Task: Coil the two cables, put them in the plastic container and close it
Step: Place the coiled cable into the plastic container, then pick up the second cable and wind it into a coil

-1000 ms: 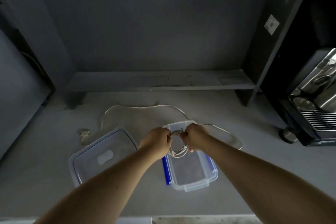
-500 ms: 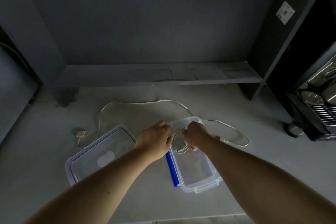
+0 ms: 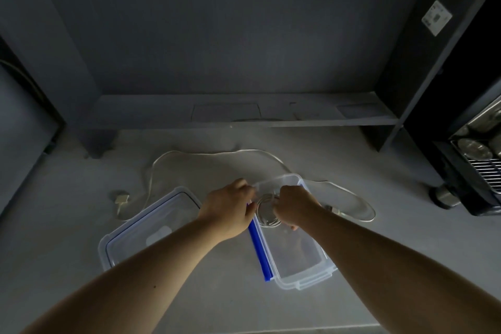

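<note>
Grips the coiled cable from both sides: with the left hand at its left edge and the right hand at its right, fingers of each curled round the white loops. Holds that coil over the far end of the plastic container, apparently low inside the rim; cannot tell whether it touches the bottom yet.

Reads as the placing step for the first cable. Counts one coiling as done and one drop-in as under way, not finished until both hands let go.

Shows the container open on the counter, with a blue clip along its left long side. Finds the lid lying flat just left of the container, apart from it and partly under the left forearm.

Finds the second cable uncoiled and untouched. Traces it in a wide arc across the counter, from a pale plug at far left, round behind the container, to a long loop on the right ending in a small connector just beside the right wrist.

Leaves, judging from this:
- releasing the first coil in the container
- gathering and winding the second cable
- laying it in beside the first
- fetching the lid, seating it and snapping the clips shut

Puts the task at somewhat under half done.

Also takes in a low shelf at the back and a coffee machine at far right, neither involved.
</note>
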